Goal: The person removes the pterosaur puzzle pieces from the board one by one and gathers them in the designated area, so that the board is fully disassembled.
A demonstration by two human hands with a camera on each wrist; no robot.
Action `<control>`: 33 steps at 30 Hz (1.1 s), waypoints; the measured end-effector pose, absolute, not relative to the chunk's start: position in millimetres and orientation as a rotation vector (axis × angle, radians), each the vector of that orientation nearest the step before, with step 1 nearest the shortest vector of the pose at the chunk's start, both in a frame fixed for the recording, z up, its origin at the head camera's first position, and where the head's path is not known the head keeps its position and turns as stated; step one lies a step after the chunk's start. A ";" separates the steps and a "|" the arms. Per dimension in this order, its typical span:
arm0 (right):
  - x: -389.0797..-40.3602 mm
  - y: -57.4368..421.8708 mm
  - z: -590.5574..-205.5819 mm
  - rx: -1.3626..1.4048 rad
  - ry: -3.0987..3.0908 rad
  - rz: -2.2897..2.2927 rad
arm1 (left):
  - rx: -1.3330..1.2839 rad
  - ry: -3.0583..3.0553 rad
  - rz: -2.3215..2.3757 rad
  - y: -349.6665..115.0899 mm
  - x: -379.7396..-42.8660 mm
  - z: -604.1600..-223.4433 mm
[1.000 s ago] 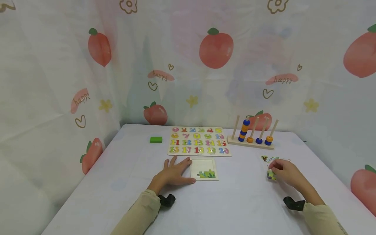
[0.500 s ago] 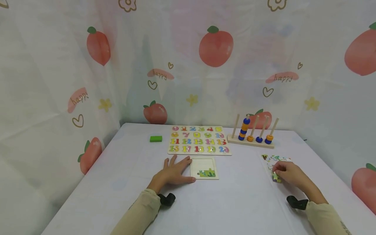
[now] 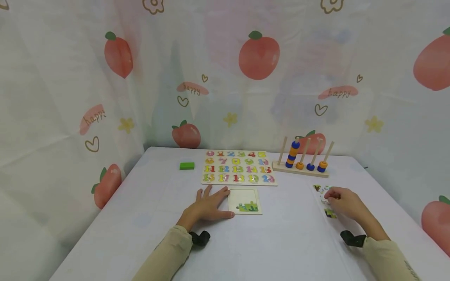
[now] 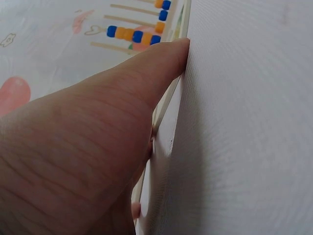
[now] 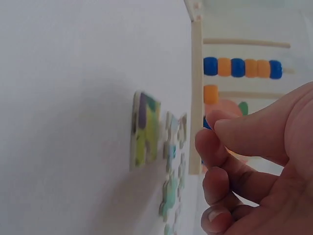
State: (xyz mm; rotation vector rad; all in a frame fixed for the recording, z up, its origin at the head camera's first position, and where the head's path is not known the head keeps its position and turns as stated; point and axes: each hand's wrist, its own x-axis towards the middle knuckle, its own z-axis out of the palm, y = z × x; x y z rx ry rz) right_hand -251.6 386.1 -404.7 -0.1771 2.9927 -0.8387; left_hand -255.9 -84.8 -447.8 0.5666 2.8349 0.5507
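My left hand (image 3: 208,205) lies flat on the white table, fingers spread, its thumb against the left edge of a small wooden puzzle tray (image 3: 244,201). The tray holds a green piece in its lower right corner. In the left wrist view the left hand (image 4: 98,147) presses beside the tray's edge (image 4: 166,103). My right hand (image 3: 343,201) hovers over a scatter of loose puzzle pieces (image 3: 323,191), fingers loosely curled. One green and purple piece (image 3: 329,213) lies free just in front of it. The right wrist view shows the right hand (image 5: 244,161) holding nothing, the piece (image 5: 145,129) flat beside it.
A number puzzle board (image 3: 238,168) sits at the back centre. A wooden peg rack (image 3: 302,162) with blue and orange rings stands right of it. A green block (image 3: 186,166) lies at the back left. Peach-printed cloth (image 3: 246,78) hangs round the table.
My right hand let go of the green and purple piece, left it on the table, and moved back over the loose pieces. The left hand stayed still.
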 end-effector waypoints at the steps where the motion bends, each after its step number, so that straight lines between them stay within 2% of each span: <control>1: -251.9 382.7 -403.5 -0.185 2.989 -0.854 | 0.565 2.834 0.554 -84.8 -255.7 -447.6; 14: -252.0 325.9 -394.9 -0.372 2.849 -1.152 | 0.581 2.827 0.574 -83.4 -255.0 -445.7; 33: -251.6 256.4 -392.7 -0.497 2.761 -1.197 | 0.563 2.828 0.565 -83.8 -250.8 -440.3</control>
